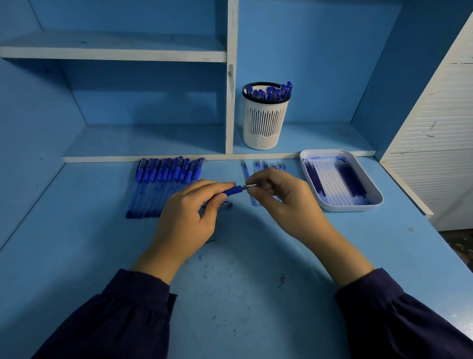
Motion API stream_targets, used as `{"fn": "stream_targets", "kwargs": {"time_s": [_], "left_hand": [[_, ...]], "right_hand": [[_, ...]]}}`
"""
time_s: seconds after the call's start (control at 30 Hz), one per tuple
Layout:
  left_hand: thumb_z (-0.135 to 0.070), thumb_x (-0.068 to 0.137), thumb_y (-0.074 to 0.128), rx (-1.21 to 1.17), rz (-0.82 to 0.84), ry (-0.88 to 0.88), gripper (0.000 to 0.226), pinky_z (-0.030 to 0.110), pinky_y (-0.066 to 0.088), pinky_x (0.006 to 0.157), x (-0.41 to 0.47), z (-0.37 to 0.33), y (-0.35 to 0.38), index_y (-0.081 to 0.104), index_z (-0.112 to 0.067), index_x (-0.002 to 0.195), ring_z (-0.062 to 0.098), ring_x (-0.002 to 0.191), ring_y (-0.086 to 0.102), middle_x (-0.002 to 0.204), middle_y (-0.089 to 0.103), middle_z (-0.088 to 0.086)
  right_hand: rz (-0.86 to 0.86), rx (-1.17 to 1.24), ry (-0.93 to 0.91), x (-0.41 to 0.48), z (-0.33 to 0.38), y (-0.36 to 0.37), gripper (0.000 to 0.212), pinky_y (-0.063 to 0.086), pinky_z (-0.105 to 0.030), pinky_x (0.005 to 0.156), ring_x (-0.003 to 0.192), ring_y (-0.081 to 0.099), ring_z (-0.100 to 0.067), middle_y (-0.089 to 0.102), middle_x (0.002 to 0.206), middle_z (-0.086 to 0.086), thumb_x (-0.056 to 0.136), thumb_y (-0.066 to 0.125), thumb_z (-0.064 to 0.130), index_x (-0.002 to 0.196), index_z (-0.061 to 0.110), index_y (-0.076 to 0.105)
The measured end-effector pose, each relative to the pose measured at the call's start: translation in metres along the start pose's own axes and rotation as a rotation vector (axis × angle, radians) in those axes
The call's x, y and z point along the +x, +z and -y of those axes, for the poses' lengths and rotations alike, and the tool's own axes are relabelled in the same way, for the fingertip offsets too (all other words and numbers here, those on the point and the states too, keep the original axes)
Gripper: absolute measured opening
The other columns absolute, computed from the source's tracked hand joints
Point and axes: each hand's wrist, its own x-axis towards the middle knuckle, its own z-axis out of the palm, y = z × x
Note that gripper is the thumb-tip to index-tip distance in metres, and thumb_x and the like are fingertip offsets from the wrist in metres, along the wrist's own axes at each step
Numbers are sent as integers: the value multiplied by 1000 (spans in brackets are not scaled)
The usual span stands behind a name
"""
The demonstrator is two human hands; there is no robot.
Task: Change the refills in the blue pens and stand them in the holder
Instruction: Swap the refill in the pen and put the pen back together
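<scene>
My left hand (189, 220) grips a blue pen (234, 190) by its barrel, held level above the desk. My right hand (284, 201) pinches the metal tip of that pen. A blue pen cap (226, 204) lies on the desk under my left fingers. A row of several capped blue pens (163, 185) lies at the back left of the desk. Several refills (268, 166) lie in a row behind my right hand, partly hidden. The white slotted holder (264, 119) stands on the low shelf with several blue pens (272, 91) upright in it.
A white tray (373, 193) with several refills lies at the right of the desk. White shelf boards (230, 94) divide the blue back unit. A white slatted panel (454, 131) stands at the right. The blue desk (239, 293) has ink stains.
</scene>
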Motion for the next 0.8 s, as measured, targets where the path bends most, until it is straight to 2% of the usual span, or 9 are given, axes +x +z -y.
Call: {"fn": "stream_targets", "kwargs": {"time_s": [0.07, 0.13, 0.2, 0.3, 0.43, 0.5, 0.57, 0.7, 0.8], "left_hand": [[-16, 95, 59, -1, 4, -1, 25, 27, 55, 80, 0, 0, 0, 71, -15, 117, 6, 92, 64, 104, 70, -6], [-15, 95, 59, -3, 4, 4, 25, 26, 55, 79, 0, 0, 0, 71, -14, 117, 5, 91, 64, 103, 70, -6], [-16, 96, 58, -1, 13, 3, 25, 27, 55, 78, 0, 0, 0, 71, -14, 118, 6, 91, 64, 102, 70, -6], [-17, 96, 58, 0, 30, -2, 26, 26, 55, 78, 0, 0, -1, 70, -16, 118, 5, 92, 64, 102, 69, -8], [-16, 95, 58, 4, 26, 7, 26, 20, 53, 78, 0, -1, 1, 71, -15, 118, 3, 90, 63, 102, 70, -7], [-16, 96, 58, -2, 25, 3, 25, 21, 53, 79, 0, -1, 0, 71, -15, 118, 4, 91, 63, 102, 70, -7], [-17, 96, 58, -4, 30, 3, 25, 25, 55, 79, 0, 0, -1, 71, -15, 118, 5, 92, 65, 102, 70, -7], [-15, 96, 58, -7, 29, 13, 25, 26, 55, 77, 0, -1, 1, 71, -15, 118, 5, 90, 64, 101, 70, -7], [-15, 96, 58, -9, 19, 8, 25, 25, 54, 78, 0, -1, 0, 71, -14, 117, 6, 90, 64, 101, 70, -6]], "right_hand": [[-10, 19, 13, 1, -1, -1, 10, 48, -15, 77, 79, 63, -5, 68, 86, 9, 91, 65, 11, 100, 9, 69], [-2, 102, 48, 0, 0, -3, 16, 48, -16, 79, 82, 63, -4, 69, 88, 5, 90, 65, 6, 105, 7, 68], [5, 119, 43, 0, 2, -3, 15, 46, -14, 74, 76, 61, -2, 66, 83, 8, 89, 63, 1, 102, 7, 67], [1, 72, 36, 0, 1, -3, 7, 43, -10, 66, 65, 58, -1, 63, 73, 10, 91, 63, 8, 95, 6, 69], [22, 168, 77, 0, 1, -5, 15, 48, -15, 75, 77, 62, -3, 68, 84, 8, 88, 65, 1, 101, 7, 68], [40, 147, 70, 0, 1, -5, 11, 45, -11, 69, 70, 60, -1, 66, 77, 13, 88, 64, -1, 98, 4, 68], [44, 107, 65, 1, -1, -4, 8, 42, -9, 63, 64, 58, 0, 65, 73, 9, 91, 64, 7, 96, 4, 70], [40, 155, 87, 0, -2, -5, 15, 50, -18, 76, 75, 64, -8, 68, 85, 4, 88, 66, 3, 102, 8, 67], [46, 61, 27, -1, -5, -2, 10, 51, -20, 78, 75, 63, -12, 66, 81, 5, 89, 65, 5, 98, 9, 66]]}}
